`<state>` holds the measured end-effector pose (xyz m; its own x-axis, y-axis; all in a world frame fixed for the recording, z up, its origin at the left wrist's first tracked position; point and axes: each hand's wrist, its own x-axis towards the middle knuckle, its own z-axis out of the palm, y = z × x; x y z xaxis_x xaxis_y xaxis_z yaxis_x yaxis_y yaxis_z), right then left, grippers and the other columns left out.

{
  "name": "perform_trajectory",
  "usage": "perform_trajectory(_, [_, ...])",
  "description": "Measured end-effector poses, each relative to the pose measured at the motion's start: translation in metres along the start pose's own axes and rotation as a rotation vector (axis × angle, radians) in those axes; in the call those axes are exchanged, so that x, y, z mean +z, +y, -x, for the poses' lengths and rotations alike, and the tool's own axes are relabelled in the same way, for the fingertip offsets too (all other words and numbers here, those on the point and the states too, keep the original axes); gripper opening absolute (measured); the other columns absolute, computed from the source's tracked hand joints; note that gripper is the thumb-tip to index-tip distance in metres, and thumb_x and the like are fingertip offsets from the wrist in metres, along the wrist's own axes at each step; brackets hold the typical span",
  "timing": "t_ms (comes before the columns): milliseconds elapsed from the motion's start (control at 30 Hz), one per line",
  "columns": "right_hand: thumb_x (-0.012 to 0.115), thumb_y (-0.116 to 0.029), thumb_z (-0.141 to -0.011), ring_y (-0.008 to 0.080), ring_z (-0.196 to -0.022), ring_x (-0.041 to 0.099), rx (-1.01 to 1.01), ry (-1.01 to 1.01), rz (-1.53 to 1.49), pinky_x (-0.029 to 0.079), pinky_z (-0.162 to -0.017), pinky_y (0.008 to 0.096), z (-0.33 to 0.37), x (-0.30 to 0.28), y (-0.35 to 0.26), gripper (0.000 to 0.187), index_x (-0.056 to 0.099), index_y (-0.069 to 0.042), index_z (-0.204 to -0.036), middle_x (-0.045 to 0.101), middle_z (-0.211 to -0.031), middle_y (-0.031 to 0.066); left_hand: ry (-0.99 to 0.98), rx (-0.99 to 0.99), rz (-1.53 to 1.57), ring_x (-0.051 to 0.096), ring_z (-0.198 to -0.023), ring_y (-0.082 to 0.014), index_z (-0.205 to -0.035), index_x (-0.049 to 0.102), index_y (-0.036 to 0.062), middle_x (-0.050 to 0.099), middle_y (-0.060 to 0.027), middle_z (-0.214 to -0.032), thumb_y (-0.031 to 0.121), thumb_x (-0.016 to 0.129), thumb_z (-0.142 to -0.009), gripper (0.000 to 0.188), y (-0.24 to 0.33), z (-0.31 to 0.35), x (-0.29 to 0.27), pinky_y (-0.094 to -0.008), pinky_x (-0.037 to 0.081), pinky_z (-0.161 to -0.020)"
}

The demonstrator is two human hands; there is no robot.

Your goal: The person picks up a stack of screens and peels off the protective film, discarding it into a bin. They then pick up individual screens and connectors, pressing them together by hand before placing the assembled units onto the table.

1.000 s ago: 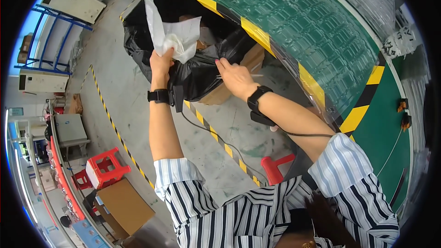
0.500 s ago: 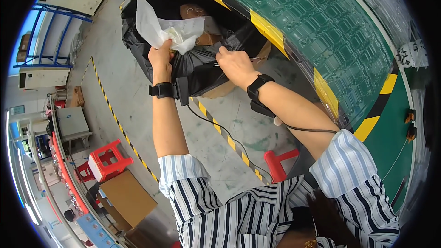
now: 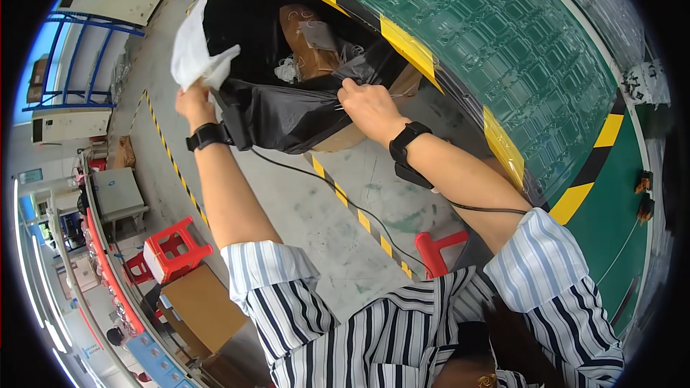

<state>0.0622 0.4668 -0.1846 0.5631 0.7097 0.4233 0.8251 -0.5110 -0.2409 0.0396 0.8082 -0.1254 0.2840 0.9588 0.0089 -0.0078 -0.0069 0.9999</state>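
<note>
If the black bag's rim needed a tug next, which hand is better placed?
Probably the right. The right hand is already at the rim of the black bag, where folds gather to its fingertips; the left hand is occupied, holding a white sheet.

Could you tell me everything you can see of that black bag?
The black bag looks like thin, shiny plastic, creased and sagging. Its mouth gapes open, and its near side drapes over what seems to be a brown cardboard box beside the green table. Inside lie a crumpled brown piece and a white stringy bundle. The right hand appears to pinch its near rim, where folds gather.
</note>
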Motion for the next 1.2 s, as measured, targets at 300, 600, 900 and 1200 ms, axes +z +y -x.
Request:
perform_trajectory(300, [0.055, -0.006, -0.070, 0.0227, -0.068, 0.061, 0.061, -0.120, 0.036, 0.050, -0.054, 0.0323, 0.010, -0.001, 0.001, 0.011, 0.057, -0.003, -0.080, 0.049, -0.079, 0.0085, 0.393, 0.617, -0.200, 0.062, -0.069, -0.0251, -0.087, 0.063, 0.0039, 0.063, -0.0123, -0.080, 0.025, 0.065, -0.077, 0.024, 0.143, -0.071, -0.088, -0.0330, 0.049, -0.056])
perform_trajectory(600, [0.055, -0.001, -0.071, 0.0247, -0.091, 0.057, 0.125, 0.061, -0.164, 0.051, -0.058, 0.0341, 0.055, -0.028, -0.021, 0.035, 0.058, -0.006, -0.105, 0.048, -0.104, 0.0111, -0.427, 0.893, -0.864, 0.059, -0.097, -0.0301, -0.100, 0.063, 0.0005, 0.064, -0.0166, -0.099, 0.023, 0.079, -0.060, 0.048, 0.012, 0.018, 0.052, -0.0385, 0.043, -0.088])
perform_trajectory(900, [0.054, -0.002, -0.070, 0.0261, -0.079, 0.058, 0.074, -0.179, -0.411, 0.051, -0.057, 0.0352, 0.119, -0.054, -0.040, 0.023, 0.055, -0.001, -0.093, 0.049, -0.097, 0.0115, -0.732, 0.247, -1.430, 0.055, -0.102, -0.0365, -0.115, 0.054, 0.0011, 0.058, -0.0225, -0.108, 0.039, 0.080, -0.058, 0.074, -0.032, 0.096, 0.082, -0.0394, 0.045, -0.087])
perform_trajectory(1200, [0.053, -0.015, -0.081, 0.0309, -0.071, 0.058, 0.244, -0.393, -0.576, 0.047, -0.057, 0.0407, 0.162, -0.134, -0.062, 0.013, 0.057, -0.007, -0.090, 0.054, -0.088, 0.0119, -0.449, 0.853, -0.694, 0.052, -0.108, -0.0333, -0.116, 0.053, -0.0028, 0.056, -0.0233, -0.114, 0.027, 0.068, -0.077, 0.051, 0.030, 0.119, 0.069, -0.0362, 0.040, -0.093])
